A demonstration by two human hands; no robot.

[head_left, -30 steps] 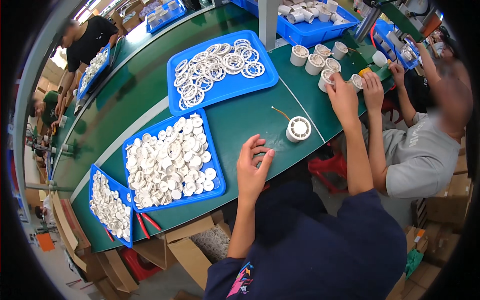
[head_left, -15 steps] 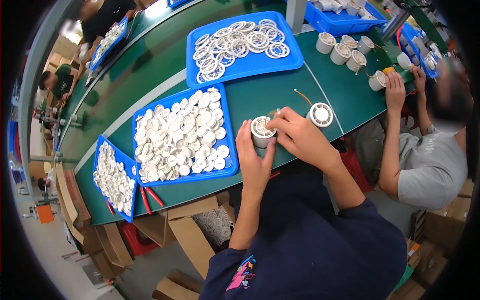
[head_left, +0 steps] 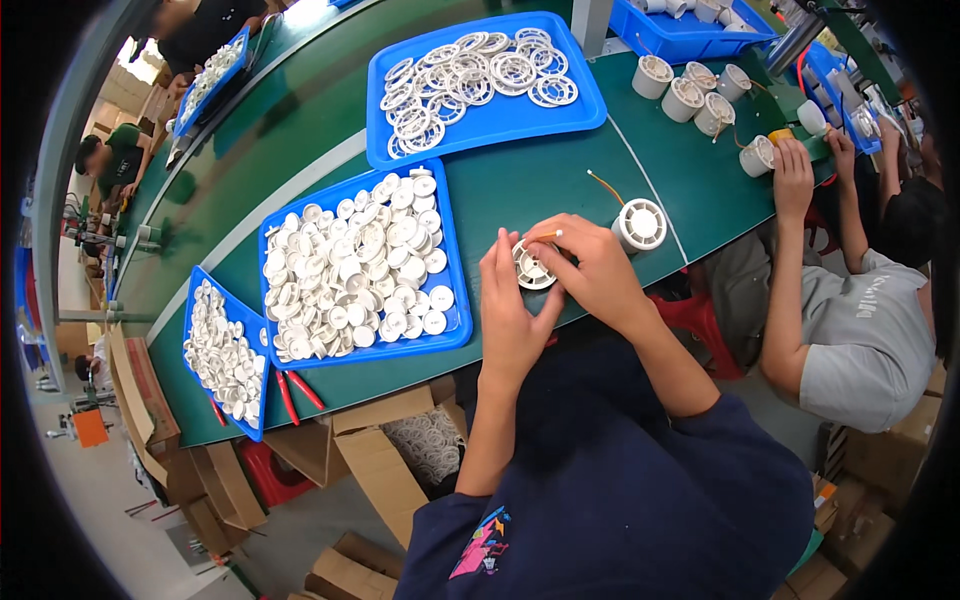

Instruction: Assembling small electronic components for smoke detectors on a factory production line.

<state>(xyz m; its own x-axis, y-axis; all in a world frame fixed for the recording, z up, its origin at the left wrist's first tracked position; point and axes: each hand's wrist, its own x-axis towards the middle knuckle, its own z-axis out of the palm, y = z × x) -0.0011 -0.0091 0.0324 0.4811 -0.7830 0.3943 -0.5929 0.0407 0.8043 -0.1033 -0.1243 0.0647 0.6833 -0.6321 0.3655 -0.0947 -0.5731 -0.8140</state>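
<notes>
Between my hands is a white plastic cylinder (head_left: 534,268), its round, spoked end face tilted up into view. My left hand (head_left: 512,315) wraps the left side, with the thumb at the near edge. From the right, my right hand (head_left: 598,268) closes on the same cylinder, fingers at its far rim. A short orange-brown wire (head_left: 545,237) with a white plug shows by the right fingers. The cylinder's lower part is hidden by my hands. Just right stands a similar white cylinder (head_left: 641,226) with a spoked top, its plugged wire (head_left: 605,186) lying on the green table.
A blue tray (head_left: 463,330) of white discs lies left; a smaller blue tray (head_left: 258,410) sits beyond it. Spoked rings fill the far blue tray (head_left: 590,120). Red-handled pliers (head_left: 288,400) lie at the table edge. A co-worker's hand (head_left: 792,175) touches a cylinder (head_left: 757,157) at right.
Half a second ago the cylinder's recessed top showed, with my right fingertips in it. Now a spoked face shows, and my right hand grips its side. The wire's plug has come round toward the right fingers.
</notes>
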